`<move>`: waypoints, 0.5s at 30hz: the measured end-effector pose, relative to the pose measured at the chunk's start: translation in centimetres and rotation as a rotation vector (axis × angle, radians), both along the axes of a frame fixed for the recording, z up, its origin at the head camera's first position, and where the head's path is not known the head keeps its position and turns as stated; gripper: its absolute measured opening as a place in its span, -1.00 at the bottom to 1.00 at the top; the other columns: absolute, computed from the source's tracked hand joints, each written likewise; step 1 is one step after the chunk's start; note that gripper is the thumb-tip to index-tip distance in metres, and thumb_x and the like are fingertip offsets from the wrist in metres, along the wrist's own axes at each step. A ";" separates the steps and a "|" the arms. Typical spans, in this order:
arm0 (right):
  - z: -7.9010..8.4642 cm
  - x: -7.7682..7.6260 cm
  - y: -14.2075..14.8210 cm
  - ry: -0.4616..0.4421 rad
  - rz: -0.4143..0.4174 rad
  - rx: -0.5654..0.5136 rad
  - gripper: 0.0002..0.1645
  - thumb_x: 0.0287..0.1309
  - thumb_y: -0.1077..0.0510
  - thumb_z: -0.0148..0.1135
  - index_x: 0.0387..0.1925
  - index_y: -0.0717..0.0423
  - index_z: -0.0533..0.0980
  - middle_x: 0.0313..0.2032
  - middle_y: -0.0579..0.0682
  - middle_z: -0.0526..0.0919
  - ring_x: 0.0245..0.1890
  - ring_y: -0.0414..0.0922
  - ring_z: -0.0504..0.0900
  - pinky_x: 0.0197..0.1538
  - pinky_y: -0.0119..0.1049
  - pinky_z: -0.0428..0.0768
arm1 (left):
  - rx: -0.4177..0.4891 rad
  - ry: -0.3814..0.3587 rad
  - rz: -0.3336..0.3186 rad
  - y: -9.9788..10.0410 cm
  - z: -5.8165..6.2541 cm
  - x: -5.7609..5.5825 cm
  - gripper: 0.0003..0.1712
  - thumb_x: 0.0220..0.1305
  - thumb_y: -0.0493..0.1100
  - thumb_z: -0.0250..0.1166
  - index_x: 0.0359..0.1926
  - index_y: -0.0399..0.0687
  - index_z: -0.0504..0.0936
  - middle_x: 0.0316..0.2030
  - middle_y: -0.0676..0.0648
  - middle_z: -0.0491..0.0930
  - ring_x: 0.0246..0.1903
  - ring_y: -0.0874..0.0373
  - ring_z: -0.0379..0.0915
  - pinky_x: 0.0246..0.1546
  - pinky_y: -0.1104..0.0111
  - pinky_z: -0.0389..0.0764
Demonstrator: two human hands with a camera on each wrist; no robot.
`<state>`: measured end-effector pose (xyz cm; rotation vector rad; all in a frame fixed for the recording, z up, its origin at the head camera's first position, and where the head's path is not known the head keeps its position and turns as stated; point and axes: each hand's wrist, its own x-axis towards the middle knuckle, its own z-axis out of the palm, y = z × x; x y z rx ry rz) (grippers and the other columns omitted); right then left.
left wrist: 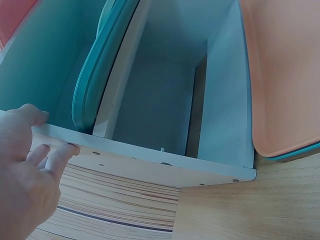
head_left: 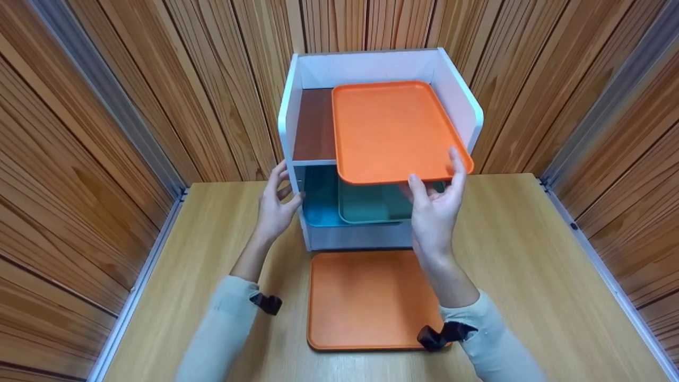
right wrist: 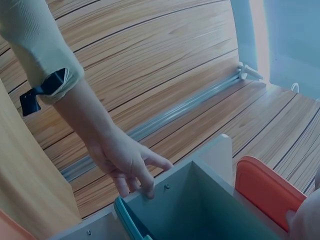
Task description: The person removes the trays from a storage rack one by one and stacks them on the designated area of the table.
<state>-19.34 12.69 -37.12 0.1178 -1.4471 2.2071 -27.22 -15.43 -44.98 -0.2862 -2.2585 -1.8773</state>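
My right hand [head_left: 437,217] holds the near right corner of an orange tray [head_left: 392,132], with one finger up along its right edge. The tray overlaps the top level of a white shelf unit [head_left: 289,106] and juts past its front. At the unit's left side, my left hand [head_left: 276,204] pinches the side panel; in the left wrist view the thumb is inside and the fingers [left wrist: 62,152] are outside. On the level below lie a blue tray [head_left: 321,201] and a green tray [head_left: 371,204], partly hidden under the orange one.
Another orange tray [head_left: 371,302] lies on the wooden table [head_left: 530,297] in front of the unit, with a blue-green edge [left wrist: 300,151] showing beneath it. Wood-patterned walls [head_left: 90,159] stand behind and at both sides. The unit's lowest compartment [left wrist: 155,95] shows in the left wrist view.
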 end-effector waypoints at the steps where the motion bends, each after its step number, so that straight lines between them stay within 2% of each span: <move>1: 0.0 0.1 0.0 -0.003 -0.001 -0.009 -0.02 0.56 0.47 0.16 0.79 0.01 0.00 0.62 0.06 0.12 0.37 0.15 0.68 0.38 -0.06 0.80 | 0.000 -0.001 0.001 0.0 0.0 0.0 -0.14 0.59 -0.36 0.31 0.75 0.16 0.24 0.56 -0.27 0.44 0.58 -0.41 0.48 0.47 -0.30 0.64; 8: 0.1 0.5 -0.3 0.023 -0.011 -0.090 -0.02 0.54 0.48 0.19 0.78 0.04 0.04 0.57 0.11 0.20 0.36 0.16 0.65 0.16 -0.14 0.91 | -0.003 0.000 0.013 -0.1 0.0 0.0 -0.13 0.58 -0.38 0.31 0.74 0.13 0.25 0.56 -0.27 0.45 0.56 -0.41 0.49 0.49 -0.29 0.63; 15: -0.1 0.3 -0.5 0.028 -0.076 -0.094 -0.06 0.50 0.48 0.28 0.74 0.07 0.14 0.50 0.11 0.30 0.25 0.20 0.70 0.02 -0.13 0.95 | -0.013 0.006 0.001 -0.2 0.0 -0.1 -0.14 0.59 -0.37 0.31 0.75 0.15 0.24 0.56 -0.28 0.46 0.57 -0.44 0.48 0.45 -0.29 0.66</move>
